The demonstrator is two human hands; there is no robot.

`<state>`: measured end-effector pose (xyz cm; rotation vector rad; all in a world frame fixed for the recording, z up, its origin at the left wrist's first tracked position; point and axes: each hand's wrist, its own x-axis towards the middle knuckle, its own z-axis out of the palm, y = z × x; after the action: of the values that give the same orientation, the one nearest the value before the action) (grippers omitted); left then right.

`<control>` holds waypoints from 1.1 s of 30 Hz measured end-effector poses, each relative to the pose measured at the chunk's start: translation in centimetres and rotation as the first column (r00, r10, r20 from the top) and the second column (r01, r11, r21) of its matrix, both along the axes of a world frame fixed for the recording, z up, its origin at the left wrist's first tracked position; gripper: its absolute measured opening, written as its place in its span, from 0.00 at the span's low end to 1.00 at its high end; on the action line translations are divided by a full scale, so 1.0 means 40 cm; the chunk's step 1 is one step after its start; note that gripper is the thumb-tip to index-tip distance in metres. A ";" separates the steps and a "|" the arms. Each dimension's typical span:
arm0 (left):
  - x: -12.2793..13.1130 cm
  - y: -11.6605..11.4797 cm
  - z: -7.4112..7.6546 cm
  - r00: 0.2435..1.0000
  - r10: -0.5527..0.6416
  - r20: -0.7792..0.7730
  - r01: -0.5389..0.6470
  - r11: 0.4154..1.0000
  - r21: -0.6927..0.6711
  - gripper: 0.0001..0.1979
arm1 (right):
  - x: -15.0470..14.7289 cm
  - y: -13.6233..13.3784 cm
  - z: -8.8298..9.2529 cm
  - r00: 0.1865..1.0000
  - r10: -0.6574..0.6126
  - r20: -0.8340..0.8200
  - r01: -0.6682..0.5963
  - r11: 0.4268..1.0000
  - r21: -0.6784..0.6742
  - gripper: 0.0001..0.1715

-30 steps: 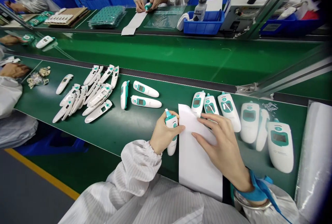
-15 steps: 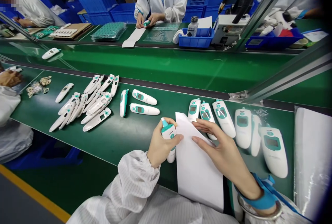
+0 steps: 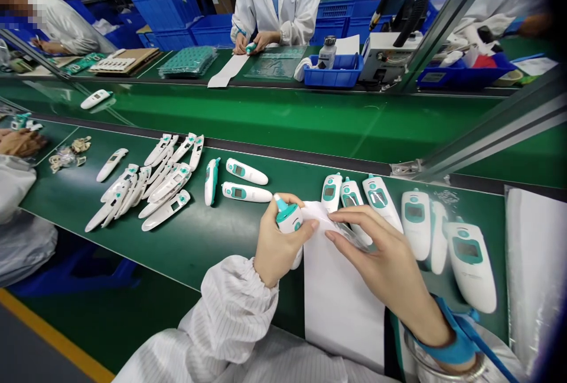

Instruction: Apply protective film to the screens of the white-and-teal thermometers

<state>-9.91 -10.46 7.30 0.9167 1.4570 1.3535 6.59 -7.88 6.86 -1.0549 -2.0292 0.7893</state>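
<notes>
left hand (image 3: 277, 253): closed around teal-capped white digital thermometer (image 3: 287, 218), cap up; thermometer: at top-left corner of white sheet (image 3: 341, 306); right hand (image 3: 381, 247): narrow, pinching the sheet's curled top edge; spare thermometers (image 3: 349, 197): lying just beyond the sheet

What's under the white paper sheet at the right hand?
The sheet lies on the green conveyor belt, which shows beside it; directly beneath is covered.
</notes>
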 end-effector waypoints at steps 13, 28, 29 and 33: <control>0.016 0.011 0.006 0.998 0.049 -0.039 -0.052 0.995 -0.083 0.14 | -0.018 0.009 -0.018 0.999 -0.028 -0.040 0.030 0.998 0.050 0.08; 0.023 0.022 0.016 0.995 0.089 -0.038 -0.094 0.984 -0.149 0.14 | -0.036 0.007 -0.036 0.984 -0.039 -0.174 0.036 0.999 -0.019 0.09; 0.023 0.022 0.016 0.995 0.089 -0.045 -0.095 0.985 -0.145 0.14 | -0.037 0.007 -0.036 0.984 -0.043 -0.172 0.039 0.999 -0.027 0.08; 0.023 0.023 0.015 0.994 0.094 -0.055 -0.101 0.985 -0.139 0.14 | -0.036 0.004 -0.039 0.986 -0.039 -0.161 0.039 0.999 -0.002 0.08</control>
<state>-8.98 -9.56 7.91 0.8009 1.6313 1.2875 5.16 -7.73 5.31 -0.9941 -1.8672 0.8263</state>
